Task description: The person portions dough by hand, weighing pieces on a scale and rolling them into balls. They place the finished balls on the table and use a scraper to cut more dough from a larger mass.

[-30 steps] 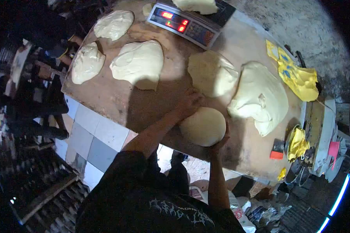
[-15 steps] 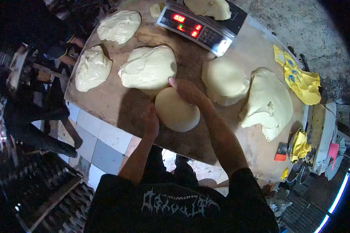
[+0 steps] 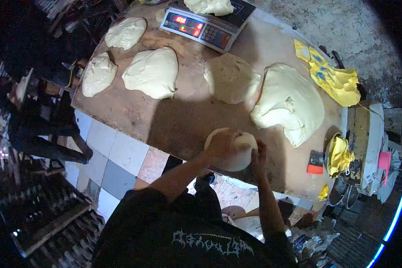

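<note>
A round, smooth piece of dough [image 3: 236,163] lies at the front edge of the wooden table. Over its upper left part rests my left hand [image 3: 225,145], with the fingers curled and partly blurred. My right hand [image 3: 260,156] is against its right side, cupping it. Farther back, a flat, round dough piece [image 3: 232,78] lies in shadow, and to the right of it is a large, folded mass of dough [image 3: 292,100]. Several other lumps sit to the left, the largest one [image 3: 152,71] being nearest the middle.
At the back, a digital scale [image 3: 201,29] with red digits bears dough [image 3: 209,6]. On the right are yellow plastic [image 3: 335,78], a red-edged scraper [image 3: 316,162] and a bowl with a yellow wrapper [image 3: 339,156]. Another person's dark-clothed legs [image 3: 53,143] show at the left.
Both hands and the round dough have moved right and toward the table's front edge. My left hand has gone from the dough's side to its top. The camera view has shifted.
</note>
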`<state>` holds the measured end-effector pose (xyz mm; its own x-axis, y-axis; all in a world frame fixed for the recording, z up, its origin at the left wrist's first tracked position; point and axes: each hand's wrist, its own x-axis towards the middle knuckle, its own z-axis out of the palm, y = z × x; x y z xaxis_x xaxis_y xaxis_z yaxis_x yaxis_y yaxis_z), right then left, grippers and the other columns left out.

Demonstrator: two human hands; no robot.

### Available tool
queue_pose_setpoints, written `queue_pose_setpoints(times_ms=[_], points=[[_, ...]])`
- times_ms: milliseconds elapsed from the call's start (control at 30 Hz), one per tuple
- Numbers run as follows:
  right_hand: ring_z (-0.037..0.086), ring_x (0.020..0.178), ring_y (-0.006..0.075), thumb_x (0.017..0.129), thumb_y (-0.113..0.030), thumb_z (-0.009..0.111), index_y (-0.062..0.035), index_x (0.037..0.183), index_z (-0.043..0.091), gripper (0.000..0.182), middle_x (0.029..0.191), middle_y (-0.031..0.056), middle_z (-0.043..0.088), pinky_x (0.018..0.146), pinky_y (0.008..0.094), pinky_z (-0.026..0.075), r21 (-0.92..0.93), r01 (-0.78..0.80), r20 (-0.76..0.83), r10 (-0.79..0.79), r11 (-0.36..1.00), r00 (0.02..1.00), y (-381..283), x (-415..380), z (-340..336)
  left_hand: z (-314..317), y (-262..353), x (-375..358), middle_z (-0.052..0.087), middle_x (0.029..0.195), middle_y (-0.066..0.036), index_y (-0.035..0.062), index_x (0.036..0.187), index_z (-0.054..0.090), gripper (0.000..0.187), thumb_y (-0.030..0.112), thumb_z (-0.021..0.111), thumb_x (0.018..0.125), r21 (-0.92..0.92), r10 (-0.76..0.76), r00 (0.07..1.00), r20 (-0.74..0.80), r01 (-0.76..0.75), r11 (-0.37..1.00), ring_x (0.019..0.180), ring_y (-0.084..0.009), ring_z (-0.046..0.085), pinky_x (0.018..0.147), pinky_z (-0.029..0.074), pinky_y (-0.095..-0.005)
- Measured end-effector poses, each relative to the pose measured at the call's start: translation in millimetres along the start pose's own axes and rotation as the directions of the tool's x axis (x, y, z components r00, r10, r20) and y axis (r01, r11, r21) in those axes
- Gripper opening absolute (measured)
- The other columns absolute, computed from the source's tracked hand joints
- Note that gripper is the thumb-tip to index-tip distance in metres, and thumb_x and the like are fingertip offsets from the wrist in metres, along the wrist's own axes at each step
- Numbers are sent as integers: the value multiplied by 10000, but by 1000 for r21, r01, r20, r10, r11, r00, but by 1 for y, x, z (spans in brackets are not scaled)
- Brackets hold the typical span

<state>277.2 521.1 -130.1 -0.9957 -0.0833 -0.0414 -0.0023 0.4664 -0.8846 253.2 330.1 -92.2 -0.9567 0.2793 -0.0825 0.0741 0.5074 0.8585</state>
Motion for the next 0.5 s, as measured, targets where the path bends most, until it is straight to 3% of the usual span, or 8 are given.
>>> queue_pose_setpoints(times_ms=[33,100,167,267,333,400,467,500], points=[[423,1143,269,883,-223,505,-5,1229,421,418,1245,160,447,963,375,336,119,-13,-153,31,993,988,1,4,4,-7,-4,12,563,1069,-190,34,1096,543,462,405,566,821,-10,-49,999,-7,49,999,987,-341,544,868,424,-424],[413,1154,266,916,-257,447,-9,1276,370,444,1271,154,428,983,374,308,286,69,-176,-18,956,984,-5,25,30,-20,-23,25,589,1021,-189,30,1083,550,414,353,590,826,-18,-96,995,-26,96,995,980,-316,557,876,428,-392],[397,1176,269,926,-373,390,-14,1294,356,515,1286,146,422,993,384,294,473,-14,9,11,881,1000,-26,46,56,-37,-67,16,544,1037,-169,13,1047,552,388,313,598,805,-327,-186,956,-228,105,939,937,-314,556,806,453,-397],[421,1167,300,916,-440,342,-45,1254,443,529,1264,168,463,993,401,301,138,-236,235,200,962,951,-66,69,98,-83,-107,-35,530,1055,-167,8,1078,528,313,217,543,845,-268,-170,891,-420,57,962,981,-287,530,846,423,-370],[454,1140,328,910,-404,383,-75,1217,492,463,1246,171,482,992,407,311,52,-101,568,54,994,821,-61,110,139,-91,-157,-63,525,1075,-162,6,1104,514,314,214,508,868,-235,-144,850,-507,24,972,1007,-277,515,880,401,-371],[478,1110,344,900,-435,392,-104,1168,540,451,1196,176,518,974,417,336,79,34,752,-82,996,654,-121,143,167,-110,-173,-77,506,1128,-151,-9,1139,479,336,224,462,897,-617,-334,788,-518,-74,784,1062,-262,476,945,344,-367],[524,1034,250,888,-502,377,-77,1187,532,542,1103,160,570,905,357,391,-10,113,924,-34,994,381,-191,174,178,-115,-180,-68,499,1144,-145,-14,1135,475,352,254,437,910,-615,-325,781,-533,-95,783,1067,-251,466,957,329,-360],[524,1034,250,888,-502,377,-77,1187,532,542,1103,160,570,905,357,391,-11,113,926,-32,994,376,-202,170,184,-113,-181,-66,491,1159,-139,-20,1131,471,373,284,412,923,-616,-321,775,-544,-109,780,1072,-241,456,968,314,-354]])
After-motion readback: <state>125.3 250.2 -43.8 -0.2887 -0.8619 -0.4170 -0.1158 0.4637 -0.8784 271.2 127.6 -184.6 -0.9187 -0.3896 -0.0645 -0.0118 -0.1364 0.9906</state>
